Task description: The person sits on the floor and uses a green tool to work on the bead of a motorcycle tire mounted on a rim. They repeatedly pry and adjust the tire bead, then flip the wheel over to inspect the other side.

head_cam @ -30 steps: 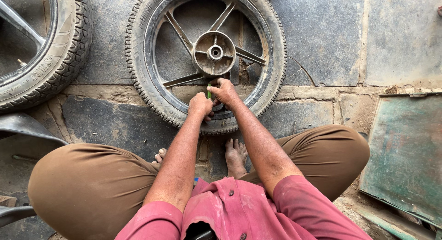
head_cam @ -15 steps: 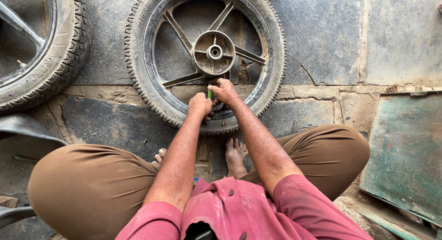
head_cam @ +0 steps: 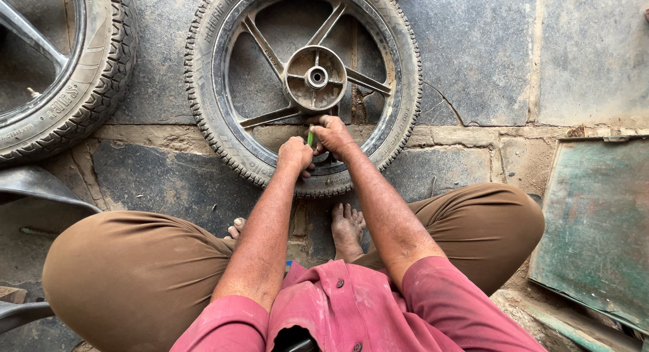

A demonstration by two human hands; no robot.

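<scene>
Big wheel (head_cam: 304,88) lying flat on the stone floor (head_cam: 473,55), far side of the knees: heavy and stiff by the look of it, tyre rubber grippy, best gripped at rim or spokes. Second wheel (head_cam: 61,75) far left. Left hand (head_cam: 295,156) curled tight at the near rim; right hand (head_cam: 332,134) pinching a small green tool (head_cam: 310,136), light and rigid.

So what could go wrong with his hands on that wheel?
Both hands, left and right, press a thin green tool at the rim of the wheel. If it slips, it might jab a finger or pinch skin against the rim. The bare foot sits just under the tyre, so the wheel shifting could scrape the toes.
</scene>
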